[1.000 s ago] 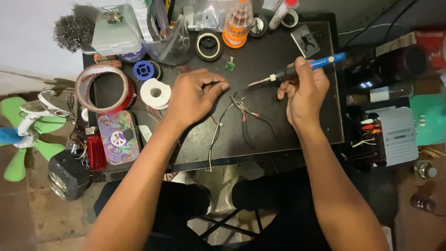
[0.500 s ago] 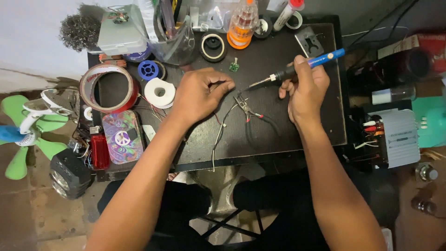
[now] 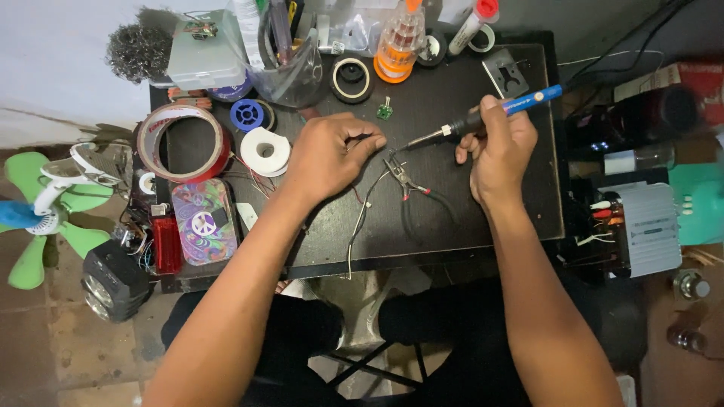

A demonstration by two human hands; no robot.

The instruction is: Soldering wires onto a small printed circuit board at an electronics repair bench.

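- The counter is a small black top filling the middle of the frame, crowded along its upper and left edges.
- A green fan stands off the counter at the far left of the frame.
- A big roll of tape lies at the counter's upper left, with a painted tin just below it.
- The left hand rests near the centre of the counter, its fingers curled narrow and pinched at the tips on the end of a thin wire, which trails down toward the counter's lower edge.
- The right hand, right of centre, is closed around a soldering iron with a blue handle; the handle points to the upper right, and the tip slants down-left to end just beside the left fingertips.
- An orange bottle stands at the top centre.
- A white spool sits just left of the left hand, with a blue spool above it.
- Small pliers lie on the counter between the two hands, below the iron's tip.
- A tiny green circuit board lies above the left fingertips.
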